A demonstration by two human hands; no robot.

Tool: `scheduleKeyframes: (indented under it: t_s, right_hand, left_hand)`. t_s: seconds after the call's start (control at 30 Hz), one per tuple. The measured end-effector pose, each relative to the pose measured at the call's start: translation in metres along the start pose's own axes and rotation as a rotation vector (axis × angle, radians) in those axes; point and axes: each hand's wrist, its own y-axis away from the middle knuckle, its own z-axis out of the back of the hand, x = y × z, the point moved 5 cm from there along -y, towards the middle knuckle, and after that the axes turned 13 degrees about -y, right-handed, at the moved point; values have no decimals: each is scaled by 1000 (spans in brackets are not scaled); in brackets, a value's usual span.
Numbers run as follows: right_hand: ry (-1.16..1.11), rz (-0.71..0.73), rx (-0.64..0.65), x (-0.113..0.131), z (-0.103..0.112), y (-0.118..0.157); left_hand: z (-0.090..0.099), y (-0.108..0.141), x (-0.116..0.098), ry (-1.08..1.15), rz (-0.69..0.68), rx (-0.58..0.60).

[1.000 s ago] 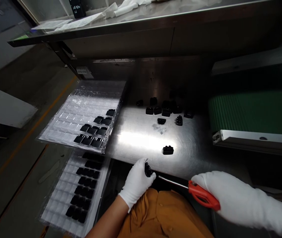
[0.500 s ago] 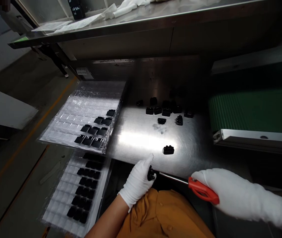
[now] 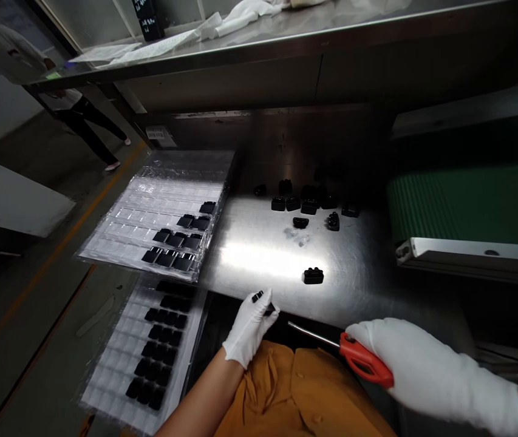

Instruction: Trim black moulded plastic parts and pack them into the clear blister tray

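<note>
The left hand (image 3: 250,328) pinches a small black part (image 3: 257,297) beside the desk (image 3: 254,267), while the right hand (image 3: 416,364) is curled around a red lighter (image 3: 359,357) pointing toward it

Gloved hands, two: left hand (image 3: 248,325), right hand (image 3: 422,358). Red-handled tool (image 3: 365,359), one. Held black part (image 3: 257,297), at least one. Loose black parts (image 3: 314,276), at least ten. Trays with faces showing, two: upper tray (image 3: 119,218), nine black pieces (image 3: 167,258); lower tray (image 3: 108,364), pieces too dark to count.
</note>
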Motion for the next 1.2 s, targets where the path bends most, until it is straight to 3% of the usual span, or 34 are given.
scheduleKeyframes:
  t_s: [0.1, 0.2, 0.37, 0.53, 0.63, 0.8, 1.0, 1.2]
  right_hand:
    - [15, -5, -28, 2, -2, -2]
    - [56, -27, 1, 6, -6, -4]
    - [82, -45, 1, 9, -7, -6]
    - [33, -66, 28, 9, -5, -3]
    - [-15, -41, -24, 11, -1, -3]
    - [-16, -64, 2, 8, -1, -6]
    - [-37, -65, -5, 4, 0, -7]
    - [-57, -77, 11, 4, 4, -4]
  left_hand:
    - [1, -4, 14, 406, 262, -23]
    - [-1, -5, 20, 538, 378, -10]
    - [-6, -2, 6, 398, 203, -76]
    - [-10, 3, -1, 363, 140, -127]
    - [-7, 1, -3, 320, 63, -133]
    - [-2, -2, -5, 260, -62, -108]
    - [-7, -1, -6, 136, -106, 29]
    - [-16, 0, -1, 325, 30, 184]
